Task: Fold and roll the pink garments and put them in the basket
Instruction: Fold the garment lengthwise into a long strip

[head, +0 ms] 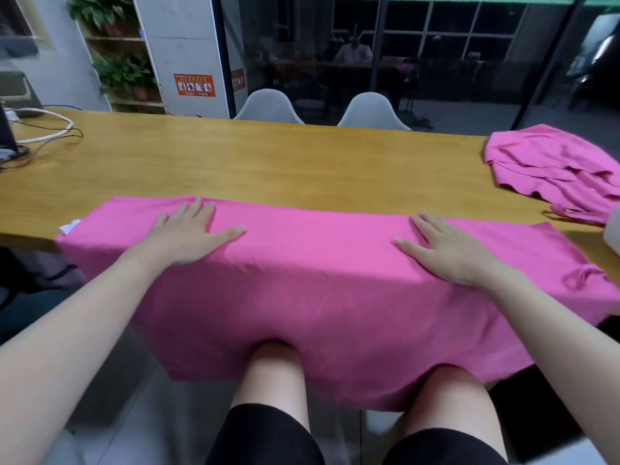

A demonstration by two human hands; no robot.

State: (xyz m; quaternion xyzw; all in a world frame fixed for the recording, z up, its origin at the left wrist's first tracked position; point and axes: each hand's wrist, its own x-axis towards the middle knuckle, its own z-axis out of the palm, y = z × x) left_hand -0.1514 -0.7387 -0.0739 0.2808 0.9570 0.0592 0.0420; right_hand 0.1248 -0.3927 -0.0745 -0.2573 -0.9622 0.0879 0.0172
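A pink garment point(318, 283) lies spread along the near edge of the wooden table point(268, 162), its lower half hanging over the edge onto my knees. My left hand point(191, 233) rests flat on its left part, fingers straight and spread. My right hand point(449, 250) presses flat on its right part in the same way. A white label point(69, 226) sticks out at the garment's left end. A second pink garment point(553, 166) lies crumpled at the table's far right. No basket is in view.
Cables point(47, 132) and a dark device point(6, 135) sit at the table's far left. Two grey chairs point(268, 107) stand behind the table before a glass wall. A white object point(612, 233) shows at the right edge.
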